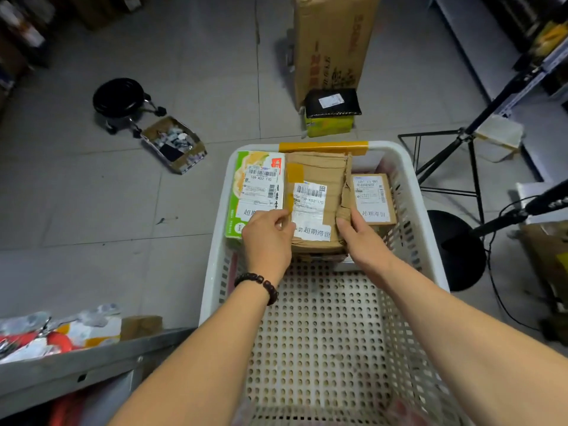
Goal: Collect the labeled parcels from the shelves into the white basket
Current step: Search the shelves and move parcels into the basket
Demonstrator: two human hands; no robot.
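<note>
A white perforated basket [427,216] stands on the floor in front of me. At its far end lie three labeled parcels: a green and white box [258,179] on the left, a crumpled brown cardboard parcel [319,176] in the middle, and a small brown box [370,195] on the right. My left hand [267,241] grips the near left corner of the brown cardboard parcel. My right hand [359,235] grips its near right corner. The near half of the basket floor shows bare.
A grey shelf [76,361] with colourful packets runs at the lower left. On the floor are a black stool [118,96], an open box of scraps [173,144], a tall carton [332,41] with a black parcel [332,103], and a tripod [455,167] at right.
</note>
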